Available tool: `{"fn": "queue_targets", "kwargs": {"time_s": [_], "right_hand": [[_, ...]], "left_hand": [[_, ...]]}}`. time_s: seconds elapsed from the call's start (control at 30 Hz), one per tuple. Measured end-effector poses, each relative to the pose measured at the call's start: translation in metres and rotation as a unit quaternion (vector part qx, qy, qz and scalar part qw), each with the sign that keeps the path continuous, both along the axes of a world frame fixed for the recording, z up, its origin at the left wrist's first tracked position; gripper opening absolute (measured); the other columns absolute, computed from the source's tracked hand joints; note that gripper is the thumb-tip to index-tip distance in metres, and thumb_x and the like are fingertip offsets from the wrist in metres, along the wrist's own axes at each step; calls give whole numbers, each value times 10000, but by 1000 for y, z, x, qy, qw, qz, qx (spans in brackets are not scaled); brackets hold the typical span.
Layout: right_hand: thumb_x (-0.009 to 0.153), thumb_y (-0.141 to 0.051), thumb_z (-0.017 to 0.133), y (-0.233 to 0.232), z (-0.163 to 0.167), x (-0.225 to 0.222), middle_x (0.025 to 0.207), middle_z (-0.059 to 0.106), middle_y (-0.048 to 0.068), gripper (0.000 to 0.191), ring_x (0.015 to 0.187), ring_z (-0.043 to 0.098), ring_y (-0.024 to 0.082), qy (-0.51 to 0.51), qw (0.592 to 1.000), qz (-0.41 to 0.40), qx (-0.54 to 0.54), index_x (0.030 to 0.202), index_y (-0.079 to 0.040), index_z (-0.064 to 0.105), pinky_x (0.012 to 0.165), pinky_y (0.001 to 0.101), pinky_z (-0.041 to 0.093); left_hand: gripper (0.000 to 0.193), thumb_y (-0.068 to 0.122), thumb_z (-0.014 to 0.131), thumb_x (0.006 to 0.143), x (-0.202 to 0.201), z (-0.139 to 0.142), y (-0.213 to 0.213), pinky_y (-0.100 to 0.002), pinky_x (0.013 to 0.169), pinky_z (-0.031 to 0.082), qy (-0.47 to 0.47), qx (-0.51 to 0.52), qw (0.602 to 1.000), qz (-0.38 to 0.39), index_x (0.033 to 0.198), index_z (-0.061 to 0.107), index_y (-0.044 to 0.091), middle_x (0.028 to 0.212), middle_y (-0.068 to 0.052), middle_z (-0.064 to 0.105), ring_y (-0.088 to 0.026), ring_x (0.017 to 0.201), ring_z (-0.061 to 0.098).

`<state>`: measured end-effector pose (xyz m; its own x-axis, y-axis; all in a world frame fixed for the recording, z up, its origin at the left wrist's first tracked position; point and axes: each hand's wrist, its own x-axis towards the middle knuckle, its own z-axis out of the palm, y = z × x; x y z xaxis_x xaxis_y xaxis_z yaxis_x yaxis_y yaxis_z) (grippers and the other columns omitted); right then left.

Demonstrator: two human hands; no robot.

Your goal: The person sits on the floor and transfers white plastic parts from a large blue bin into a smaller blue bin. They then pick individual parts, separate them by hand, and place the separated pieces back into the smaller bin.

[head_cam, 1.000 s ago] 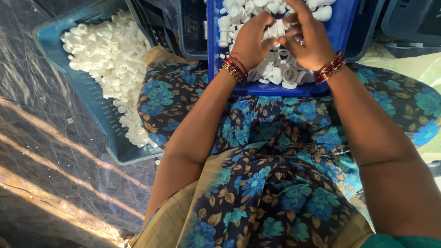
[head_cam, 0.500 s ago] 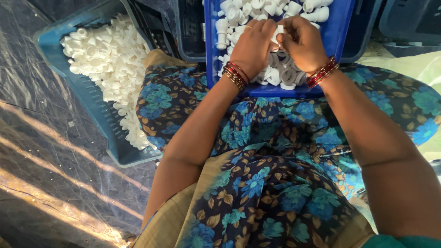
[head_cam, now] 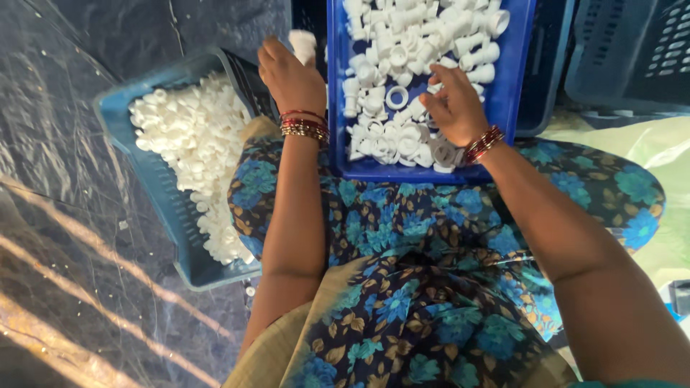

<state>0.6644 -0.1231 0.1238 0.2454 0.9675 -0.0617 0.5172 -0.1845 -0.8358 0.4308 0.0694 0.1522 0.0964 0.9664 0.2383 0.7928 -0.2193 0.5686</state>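
Observation:
My left hand [head_cam: 289, 75] is raised between the two containers and holds a white plastic piece [head_cam: 302, 44] at its fingertips. My right hand [head_cam: 453, 108] rests palm down on the white plastic fittings [head_cam: 402, 65] in the blue tray [head_cam: 517, 86] on my lap; its fingers are curled over the pieces, and whether they grip one is hidden. Both wrists wear red and gold bangles. A light blue basket [head_cam: 165, 215] at my left holds a heap of white plastic pieces [head_cam: 194, 144].
Dark blue crates [head_cam: 632, 57] stand at the far right. A clear plastic sheet [head_cam: 72, 273] covers the floor at the left. My lap is covered by blue floral cloth [head_cam: 431, 237]. A pale green sheet [head_cam: 640, 144] lies at the right.
My hands were together over the blue tray. My left hand has moved left toward the basket with a white piece; my right hand has dropped onto the fittings in the tray.

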Motion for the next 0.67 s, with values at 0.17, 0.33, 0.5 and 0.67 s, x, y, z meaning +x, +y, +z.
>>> {"fn": "queue_targets", "kwargs": {"time_s": [0.17, 0.33, 0.5, 0.67], "right_hand": [[995, -175, 738, 7, -5, 2, 1272, 556, 160, 578, 899, 694, 221, -24, 999, 20, 13, 1482, -18, 470, 728, 318, 579], [1031, -167, 752, 12, 6, 13, 1299, 557, 177, 568, 932, 714, 255, -91, 993, 33, 67, 1496, -15, 464, 774, 352, 583], [979, -114, 779, -11, 54, 31, 1283, 599, 166, 546, 930, 704, 250, -107, 984, -58, 127, 1458, -49, 525, 757, 335, 602], [962, -69, 772, -107, 114, 70, 1165, 664, 140, 409, 899, 707, 203, -97, 971, -130, 175, 1342, -53, 624, 750, 354, 581]], "left_hand": [[546, 78, 784, 820, -2, -18, 7, -509, 934, 471, 22, -34, 998, -38, 1279, 505, -18, 1181, -239, 606, -447, 1087, 590], [417, 51, 751, 870, -1, -24, 6, -437, 903, 537, -91, 22, 992, -87, 1252, 584, 53, 1131, -160, 679, -345, 1052, 675], [314, 108, 745, 930, -4, 43, -25, -319, 943, 574, -229, -122, 952, -163, 1231, 668, 69, 1149, -86, 730, -184, 1063, 721], [380, 93, 646, 1012, -134, 211, -92, -326, 1123, 493, -318, -288, 808, -405, 1369, 555, 1, 1331, -135, 642, -199, 1266, 634]]}}
